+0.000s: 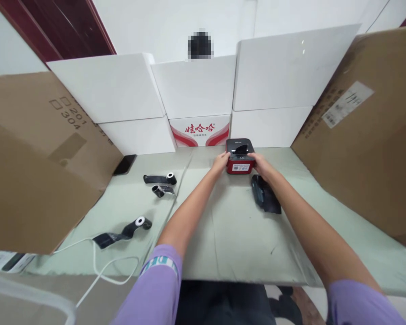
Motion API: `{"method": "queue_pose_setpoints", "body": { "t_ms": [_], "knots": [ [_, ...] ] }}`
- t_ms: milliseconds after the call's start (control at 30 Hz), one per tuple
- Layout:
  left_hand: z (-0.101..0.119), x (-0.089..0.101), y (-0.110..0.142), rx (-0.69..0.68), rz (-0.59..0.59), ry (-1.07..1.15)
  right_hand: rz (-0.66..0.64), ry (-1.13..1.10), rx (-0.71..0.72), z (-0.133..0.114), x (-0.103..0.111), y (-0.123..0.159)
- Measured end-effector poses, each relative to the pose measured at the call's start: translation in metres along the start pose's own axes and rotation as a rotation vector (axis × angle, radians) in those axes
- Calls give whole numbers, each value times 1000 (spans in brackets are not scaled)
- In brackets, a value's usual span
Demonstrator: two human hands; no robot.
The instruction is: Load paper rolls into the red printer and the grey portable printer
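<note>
A small red and black box-shaped device [240, 168], which looks like a label printer, sits at the back of the table, a white label on its near side. A black strip [241, 149] shows at its top. My left hand [220, 162] is closed on the left side of the device, my right hand [261, 164] on its right side. A dark roll with a loose black tail [266, 196] lies just below my right hand, partly hidden by my forearm.
Left on the table lie a black roll with a white core [171, 178], a smaller black roll [158, 191], another roll with a long tail [140, 222], a phone [125, 164] and a white cable [117, 283]. White boxes [192, 88] and cardboard boxes [368, 135] wall the table.
</note>
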State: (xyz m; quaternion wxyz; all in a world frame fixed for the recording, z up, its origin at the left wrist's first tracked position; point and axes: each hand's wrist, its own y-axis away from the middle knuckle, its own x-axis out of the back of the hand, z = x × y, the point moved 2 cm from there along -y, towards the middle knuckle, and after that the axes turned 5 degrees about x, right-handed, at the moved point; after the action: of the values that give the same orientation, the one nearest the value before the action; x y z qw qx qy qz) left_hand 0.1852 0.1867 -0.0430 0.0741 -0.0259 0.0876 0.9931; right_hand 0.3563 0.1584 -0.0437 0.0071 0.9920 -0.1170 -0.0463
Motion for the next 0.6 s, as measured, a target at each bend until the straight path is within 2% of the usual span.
{"method": "queue_pose_setpoints", "body": {
  "t_ms": [133, 233, 333, 400, 467, 533, 600],
  "knots": [
    [-3, 50, 34, -20, 72, -30, -128, 2, 62, -10, -38, 43],
    [-19, 88, 78, -62, 121, -94, -172, 77, 81, -10, -62, 93],
    [-37, 116, 126, -63, 177, -195, -239, 87, 68, -3, -76, 144],
    [-45, 128, 152, -44, 193, -249, -288, 71, 47, 2, -81, 169],
    [-47, 135, 168, -31, 183, -264, -313, 65, 39, 7, -83, 185],
    [-47, 138, 173, -20, 162, -221, -318, 60, 54, 9, -83, 189],
    [-47, 138, 170, -7, 133, -145, -289, 45, 77, 12, -83, 180]
  ]
}}
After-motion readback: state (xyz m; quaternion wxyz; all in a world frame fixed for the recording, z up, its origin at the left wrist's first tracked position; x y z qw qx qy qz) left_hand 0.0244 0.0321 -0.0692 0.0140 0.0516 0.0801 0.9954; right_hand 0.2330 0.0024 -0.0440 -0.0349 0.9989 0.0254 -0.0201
